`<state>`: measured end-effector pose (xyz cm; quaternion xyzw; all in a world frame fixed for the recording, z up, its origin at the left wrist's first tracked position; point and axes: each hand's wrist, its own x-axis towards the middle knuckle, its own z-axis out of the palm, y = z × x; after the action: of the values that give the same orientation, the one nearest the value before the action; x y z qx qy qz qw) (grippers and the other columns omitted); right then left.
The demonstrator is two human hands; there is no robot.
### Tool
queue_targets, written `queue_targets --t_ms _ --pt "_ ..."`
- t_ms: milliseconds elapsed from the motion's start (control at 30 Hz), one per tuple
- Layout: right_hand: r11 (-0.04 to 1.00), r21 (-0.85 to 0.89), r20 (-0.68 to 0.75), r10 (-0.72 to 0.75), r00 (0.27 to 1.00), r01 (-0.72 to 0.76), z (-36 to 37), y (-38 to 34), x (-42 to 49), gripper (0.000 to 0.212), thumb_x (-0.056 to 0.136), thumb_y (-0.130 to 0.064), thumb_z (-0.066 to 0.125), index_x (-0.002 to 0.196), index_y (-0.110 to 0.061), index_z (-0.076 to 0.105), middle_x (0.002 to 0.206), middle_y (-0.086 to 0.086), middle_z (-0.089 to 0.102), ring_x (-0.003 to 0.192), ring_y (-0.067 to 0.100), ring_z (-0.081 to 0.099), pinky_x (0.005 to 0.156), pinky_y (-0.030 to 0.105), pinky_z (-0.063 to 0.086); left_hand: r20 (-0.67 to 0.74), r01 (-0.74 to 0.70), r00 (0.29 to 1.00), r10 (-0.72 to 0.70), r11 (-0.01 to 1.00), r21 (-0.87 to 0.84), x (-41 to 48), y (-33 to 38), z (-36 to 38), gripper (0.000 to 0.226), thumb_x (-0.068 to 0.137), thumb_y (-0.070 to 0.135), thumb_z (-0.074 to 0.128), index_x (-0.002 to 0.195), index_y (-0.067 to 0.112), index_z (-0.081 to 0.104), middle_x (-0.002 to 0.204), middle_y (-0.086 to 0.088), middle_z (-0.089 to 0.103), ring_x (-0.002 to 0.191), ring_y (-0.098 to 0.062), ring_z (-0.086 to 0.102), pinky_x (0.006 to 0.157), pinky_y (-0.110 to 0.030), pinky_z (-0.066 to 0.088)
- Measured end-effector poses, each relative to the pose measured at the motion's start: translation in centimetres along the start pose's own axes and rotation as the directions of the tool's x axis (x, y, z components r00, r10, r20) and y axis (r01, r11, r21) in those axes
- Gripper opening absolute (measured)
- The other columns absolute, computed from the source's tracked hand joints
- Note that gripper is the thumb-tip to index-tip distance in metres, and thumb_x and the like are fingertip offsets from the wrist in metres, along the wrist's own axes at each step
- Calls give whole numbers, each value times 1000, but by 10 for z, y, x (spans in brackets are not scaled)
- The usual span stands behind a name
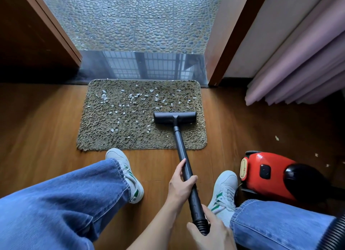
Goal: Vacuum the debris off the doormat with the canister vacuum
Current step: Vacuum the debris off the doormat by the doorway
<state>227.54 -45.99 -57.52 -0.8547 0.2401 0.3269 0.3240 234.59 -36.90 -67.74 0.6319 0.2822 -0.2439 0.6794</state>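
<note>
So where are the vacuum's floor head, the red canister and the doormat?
floor head (175,117): head view, middle of its top.
red canister (276,186): head view, its red shell.
doormat (97,139): head view, bare pile, near-left corner.

I get one head view: wide-angle, pitched forward and down, close above the fingers (179,166), doormat (112,137) just beyond them.

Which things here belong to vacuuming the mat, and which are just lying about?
Job: doormat, white debris, floor head, wand gripped by left hand and right hand, red canister vacuum.
Lying about: pink curtain, wooden door, scraps on the bare floor.
</note>
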Motion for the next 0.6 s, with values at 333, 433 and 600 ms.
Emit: queue_targets --t_ms 333,433,600 --pt "1000 -8 4 3 1000 -3 14 -1 32 58 78 -51 66 129 -66 45 89 -8 65 88 7 66 73 9 45 107 -40 994 36 998 41 32 4 -8 40 92 6 59 119 36 56 95 -8 58 59 -23 66 59 -32 56" --pt "1000 11 3 -2 1000 2 17 -4 44 58 76 -53 66 129 -66 46 83 -9 64 83 5 65 70 7 46 79 -48 996 44 997 59 47 7 -10 39 90 8 60 117 36 58 95 -10 59 59 -24 67 59 -34 58" --pt "999 41 13 -13 1000 13 18 -9 60 58 78 -52 67 131 -63 46 80 -11 63 77 2 62 62 3 42 80 -67 995 61 995 68 65 12 -13 33 92 10 61 116 32 60 101 -9 60 69 -22 73 64 -34 58"
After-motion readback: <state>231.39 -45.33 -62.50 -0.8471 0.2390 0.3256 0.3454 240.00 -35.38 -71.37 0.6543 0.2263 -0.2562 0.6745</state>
